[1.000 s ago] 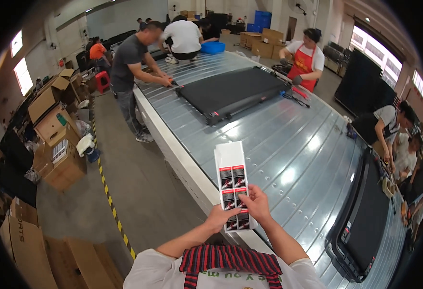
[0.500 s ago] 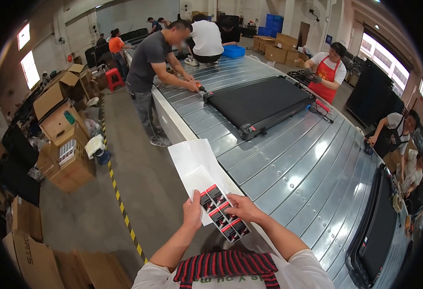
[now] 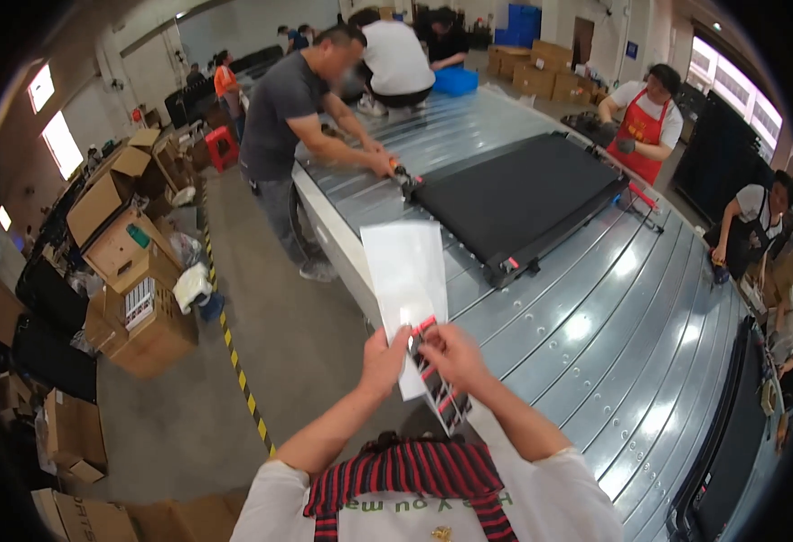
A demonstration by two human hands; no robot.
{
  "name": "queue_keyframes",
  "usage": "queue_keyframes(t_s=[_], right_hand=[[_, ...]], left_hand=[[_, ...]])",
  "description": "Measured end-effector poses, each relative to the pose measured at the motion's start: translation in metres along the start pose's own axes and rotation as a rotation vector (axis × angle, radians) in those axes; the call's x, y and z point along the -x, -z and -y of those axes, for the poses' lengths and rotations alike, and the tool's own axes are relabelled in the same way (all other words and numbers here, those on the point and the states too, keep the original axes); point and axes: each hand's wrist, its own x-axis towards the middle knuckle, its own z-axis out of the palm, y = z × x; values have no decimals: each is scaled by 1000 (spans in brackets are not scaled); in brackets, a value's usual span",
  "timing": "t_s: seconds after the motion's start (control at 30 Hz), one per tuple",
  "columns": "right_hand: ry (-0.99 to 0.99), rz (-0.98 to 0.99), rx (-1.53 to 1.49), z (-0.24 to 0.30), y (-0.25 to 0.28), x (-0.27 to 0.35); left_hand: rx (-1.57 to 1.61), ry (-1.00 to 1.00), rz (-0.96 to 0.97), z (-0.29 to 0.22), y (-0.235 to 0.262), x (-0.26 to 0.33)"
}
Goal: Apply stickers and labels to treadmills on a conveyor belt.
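Note:
I hold a white backing sheet (image 3: 408, 275) up in front of me, over the near edge of the long metal conveyor table (image 3: 595, 334). My left hand (image 3: 384, 361) pinches the sheet's lower part. My right hand (image 3: 449, 354) grips a strip of black and red stickers (image 3: 437, 384) that hangs off the sheet's lower end toward my chest. Both hands nearly touch each other at the strip's top.
A black flat treadmill (image 3: 518, 194) lies across the table farther along, with a person in grey (image 3: 292, 117) and a person in a red apron (image 3: 647, 117) working at its ends. Another black treadmill (image 3: 731, 452) sits at right. Open cardboard boxes (image 3: 134, 271) line the floor at left, past a yellow-black floor stripe (image 3: 234, 352).
The sheet has swung from pointing left to upright and nearer my view. The sticker strip now hangs off its lower end, between my hands. My view has shifted slightly left.

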Motion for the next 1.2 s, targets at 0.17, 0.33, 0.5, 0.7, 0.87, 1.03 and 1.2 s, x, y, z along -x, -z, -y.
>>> queue_keyframes(t_s=[0.17,0.33,0.5,0.7,0.87,1.03,1.2], right_hand=[[21,-47,24,-2,23,-66],[-4,-149,118,-31,28,-97],[-76,-291,132,-59,51,-131],[-320,-431,221,-82,51,-152],[-396,-558,217,-86,44,-189],[-467,-637,366,-104,34,-211],[-641,-665,498,-108,24,-210]], left_hand=[[-39,-28,155,-12,-5,-74],[134,125,307,-23,-34,-125],[-11,219,666,-13,-70,-192],[-129,164,1039,-9,-102,-257],[-16,310,1180,-5,-117,-308],[-2,386,1354,13,-135,-344],[-89,359,1554,55,-154,-345]])
